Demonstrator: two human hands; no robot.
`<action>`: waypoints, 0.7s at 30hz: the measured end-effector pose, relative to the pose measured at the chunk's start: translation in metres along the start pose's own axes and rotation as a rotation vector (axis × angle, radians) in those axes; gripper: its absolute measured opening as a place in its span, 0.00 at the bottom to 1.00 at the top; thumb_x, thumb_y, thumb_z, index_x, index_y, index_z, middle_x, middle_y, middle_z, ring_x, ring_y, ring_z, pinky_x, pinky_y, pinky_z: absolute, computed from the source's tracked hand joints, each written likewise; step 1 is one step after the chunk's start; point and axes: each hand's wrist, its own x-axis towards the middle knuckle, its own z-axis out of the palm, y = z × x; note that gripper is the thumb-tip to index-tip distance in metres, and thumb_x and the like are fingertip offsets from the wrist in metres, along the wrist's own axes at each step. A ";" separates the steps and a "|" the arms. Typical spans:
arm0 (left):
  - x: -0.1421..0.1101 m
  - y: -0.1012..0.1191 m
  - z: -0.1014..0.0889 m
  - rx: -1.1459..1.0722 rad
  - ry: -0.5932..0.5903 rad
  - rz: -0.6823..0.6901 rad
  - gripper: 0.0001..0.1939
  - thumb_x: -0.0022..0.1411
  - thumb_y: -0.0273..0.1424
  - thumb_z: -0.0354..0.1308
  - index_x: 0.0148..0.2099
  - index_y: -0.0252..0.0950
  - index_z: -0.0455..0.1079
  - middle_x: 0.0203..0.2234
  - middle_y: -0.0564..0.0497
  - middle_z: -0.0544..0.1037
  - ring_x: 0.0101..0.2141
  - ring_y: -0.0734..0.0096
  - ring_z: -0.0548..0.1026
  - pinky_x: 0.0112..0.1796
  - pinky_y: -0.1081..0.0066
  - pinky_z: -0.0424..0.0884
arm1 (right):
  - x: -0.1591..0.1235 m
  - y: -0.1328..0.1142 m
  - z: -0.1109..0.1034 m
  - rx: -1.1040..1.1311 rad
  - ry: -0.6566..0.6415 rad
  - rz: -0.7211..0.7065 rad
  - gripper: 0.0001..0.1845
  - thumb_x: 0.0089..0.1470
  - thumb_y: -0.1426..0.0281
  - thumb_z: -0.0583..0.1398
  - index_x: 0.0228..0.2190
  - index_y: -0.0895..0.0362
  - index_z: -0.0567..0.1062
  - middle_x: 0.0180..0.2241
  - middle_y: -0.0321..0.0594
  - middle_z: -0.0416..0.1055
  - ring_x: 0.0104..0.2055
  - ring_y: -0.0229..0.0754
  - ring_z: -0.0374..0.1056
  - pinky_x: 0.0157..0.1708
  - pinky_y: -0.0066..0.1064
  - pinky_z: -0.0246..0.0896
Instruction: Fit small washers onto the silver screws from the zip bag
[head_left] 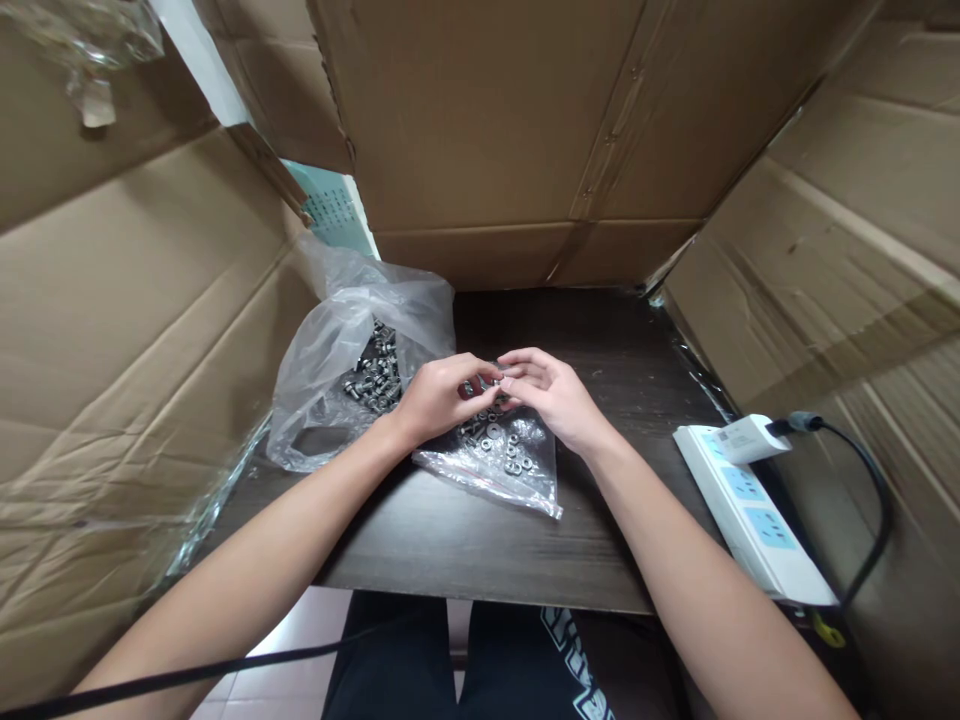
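My left hand [441, 398] and my right hand [553, 398] meet fingertip to fingertip. Thumb and fingers of each are pinched at a small metallic piece between them, too hidden to name. Just below lies a clear zip bag [480, 476] flat on the table, with loose nuts [514, 467] and a flat washer [493, 431] among the small parts on it or in it; I cannot tell which. To the left of my left hand, a larger crumpled plastic bag [304, 400] holds many metal bolts [375, 385].
A white power strip [780, 560] with a plugged-in adapter [750, 440] and black cable [885, 500] sits at the right. Cardboard walls [495, 120] enclose the dark wooden table [600, 560] at the back and sides. A dark strap [247, 662] crosses the lower left.
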 end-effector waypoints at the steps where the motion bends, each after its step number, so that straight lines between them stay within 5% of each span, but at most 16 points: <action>1: 0.000 0.000 0.000 0.005 -0.009 0.003 0.05 0.65 0.28 0.62 0.43 0.33 0.76 0.32 0.50 0.80 0.28 0.77 0.76 0.30 0.78 0.73 | 0.000 0.001 0.000 -0.049 0.026 0.025 0.16 0.51 0.60 0.68 0.38 0.56 0.75 0.27 0.36 0.75 0.26 0.39 0.73 0.28 0.31 0.72; 4: 0.000 0.000 -0.001 0.015 -0.010 -0.006 0.06 0.65 0.28 0.62 0.43 0.33 0.76 0.33 0.50 0.81 0.28 0.77 0.77 0.30 0.78 0.73 | 0.000 0.000 0.000 -0.132 0.106 0.063 0.14 0.57 0.57 0.63 0.34 0.56 0.75 0.20 0.34 0.70 0.22 0.37 0.69 0.22 0.29 0.68; 9: 0.000 -0.001 -0.001 0.018 0.006 0.004 0.06 0.65 0.28 0.62 0.44 0.33 0.76 0.34 0.49 0.81 0.29 0.76 0.77 0.31 0.77 0.73 | -0.002 -0.004 0.000 0.051 -0.013 -0.021 0.21 0.46 0.64 0.71 0.42 0.54 0.76 0.42 0.43 0.77 0.44 0.45 0.76 0.37 0.36 0.77; 14: 0.000 -0.001 0.000 0.013 0.002 0.015 0.05 0.65 0.27 0.63 0.43 0.33 0.76 0.33 0.50 0.81 0.28 0.77 0.77 0.30 0.78 0.73 | 0.001 0.001 -0.001 -0.079 0.103 0.056 0.16 0.55 0.56 0.65 0.35 0.56 0.76 0.25 0.38 0.74 0.26 0.41 0.73 0.27 0.34 0.74; 18: 0.000 -0.003 0.000 0.013 0.013 0.028 0.06 0.65 0.27 0.63 0.45 0.32 0.77 0.34 0.49 0.81 0.29 0.77 0.77 0.32 0.77 0.74 | 0.000 -0.002 -0.001 0.043 0.047 0.009 0.17 0.49 0.61 0.70 0.40 0.55 0.77 0.39 0.43 0.78 0.41 0.45 0.76 0.35 0.35 0.77; 21: 0.000 -0.003 0.000 0.016 0.001 0.039 0.06 0.66 0.28 0.63 0.45 0.32 0.77 0.33 0.49 0.81 0.30 0.76 0.77 0.32 0.77 0.73 | -0.001 -0.004 -0.001 0.060 0.001 0.000 0.21 0.46 0.64 0.72 0.42 0.56 0.76 0.37 0.41 0.78 0.39 0.43 0.76 0.35 0.34 0.77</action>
